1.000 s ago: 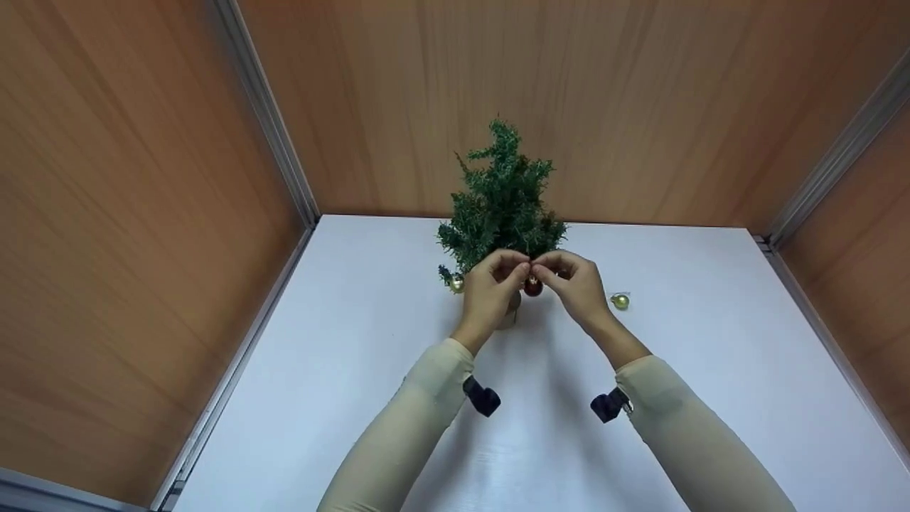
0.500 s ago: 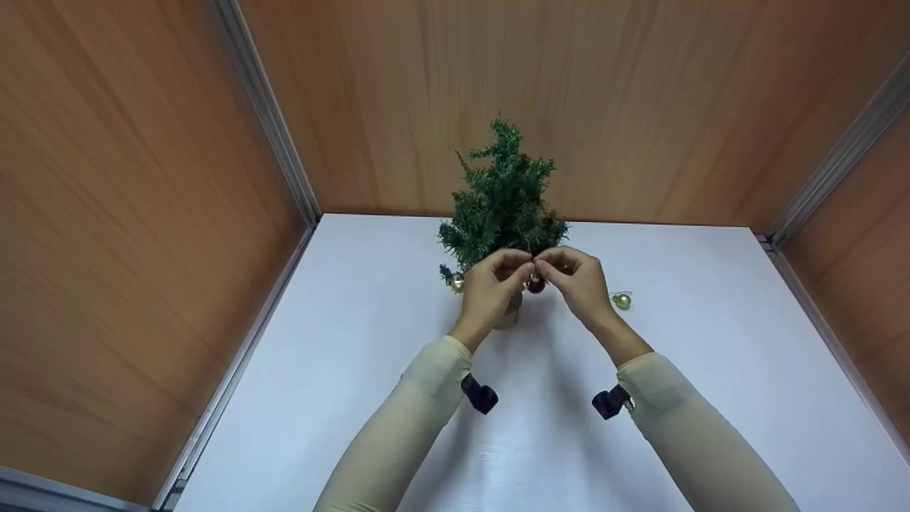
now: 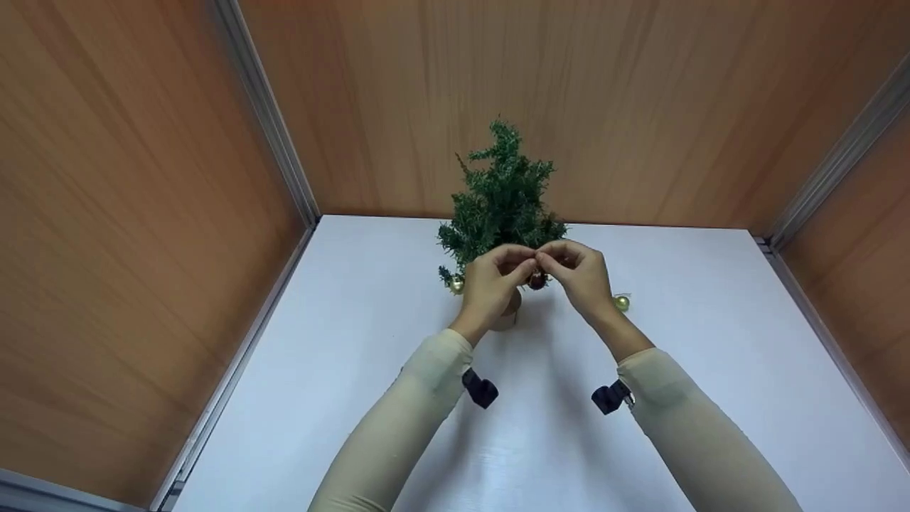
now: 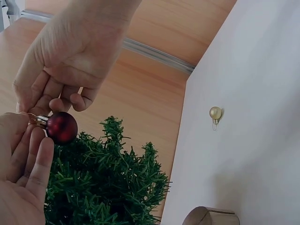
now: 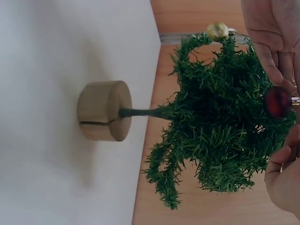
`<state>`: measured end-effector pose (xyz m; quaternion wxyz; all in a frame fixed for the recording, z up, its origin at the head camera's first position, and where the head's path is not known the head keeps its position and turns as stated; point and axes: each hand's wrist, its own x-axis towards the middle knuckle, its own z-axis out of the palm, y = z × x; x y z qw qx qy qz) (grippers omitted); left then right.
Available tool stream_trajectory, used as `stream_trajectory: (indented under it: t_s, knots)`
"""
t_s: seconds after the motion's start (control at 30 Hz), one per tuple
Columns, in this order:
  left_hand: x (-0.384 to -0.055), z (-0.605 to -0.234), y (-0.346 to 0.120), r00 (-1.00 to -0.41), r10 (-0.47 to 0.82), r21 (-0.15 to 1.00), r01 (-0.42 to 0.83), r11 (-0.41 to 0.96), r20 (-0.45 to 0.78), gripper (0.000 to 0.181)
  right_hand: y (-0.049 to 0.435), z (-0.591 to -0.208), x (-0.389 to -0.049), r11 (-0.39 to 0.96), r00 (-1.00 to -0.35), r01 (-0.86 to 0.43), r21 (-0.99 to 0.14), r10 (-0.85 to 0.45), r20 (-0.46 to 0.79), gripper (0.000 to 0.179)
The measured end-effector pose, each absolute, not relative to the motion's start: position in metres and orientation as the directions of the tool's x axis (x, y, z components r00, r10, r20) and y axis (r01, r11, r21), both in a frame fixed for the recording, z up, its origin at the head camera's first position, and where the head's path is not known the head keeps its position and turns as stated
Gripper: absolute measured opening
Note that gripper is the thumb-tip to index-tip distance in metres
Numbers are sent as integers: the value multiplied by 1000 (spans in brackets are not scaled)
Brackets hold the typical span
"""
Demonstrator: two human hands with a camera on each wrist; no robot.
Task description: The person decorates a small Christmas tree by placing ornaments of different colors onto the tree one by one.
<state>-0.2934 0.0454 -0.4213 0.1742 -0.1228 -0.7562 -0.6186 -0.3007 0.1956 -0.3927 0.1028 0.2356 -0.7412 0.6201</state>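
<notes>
A dark red bauble (image 3: 537, 279) hangs in front of the small green Christmas tree (image 3: 505, 199). My left hand (image 3: 490, 284) and right hand (image 3: 584, 281) meet above it, fingertips close together. Both pinch the thin wire loop at the bauble's silver cap, as the left wrist view shows, with the red ball (image 4: 62, 128) hanging free of the fingers. In the right wrist view, the red ball (image 5: 277, 102) overlaps the branches. A gold bauble (image 5: 218, 31) hangs from a low branch on the tree's left side.
Another gold bauble (image 3: 622, 303) with a wire loop lies on the white table (image 3: 697, 341), right of my right hand. The tree stands on a round wooden base (image 5: 104, 111). Wood-grain panels (image 3: 604, 107) enclose the back and sides.
Both hands have risen slightly, and the red bauble has come up a little with them. The tree and the gold baubles stay where they were.
</notes>
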Motion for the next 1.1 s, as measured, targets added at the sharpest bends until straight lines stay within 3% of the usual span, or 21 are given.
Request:
stream_trajectory:
  t_s: [0.3,1.1]
  knots:
    - [-296,-420,46,-880,-73,854,430,293,469,13,194,-389,-302,146,-851,-511,-847,-224,475,14]
    - [-298,-415,42,-882,-60,832,417,365,468,9,196,-394,-317,184,-821,-561,-807,-250,513,15]
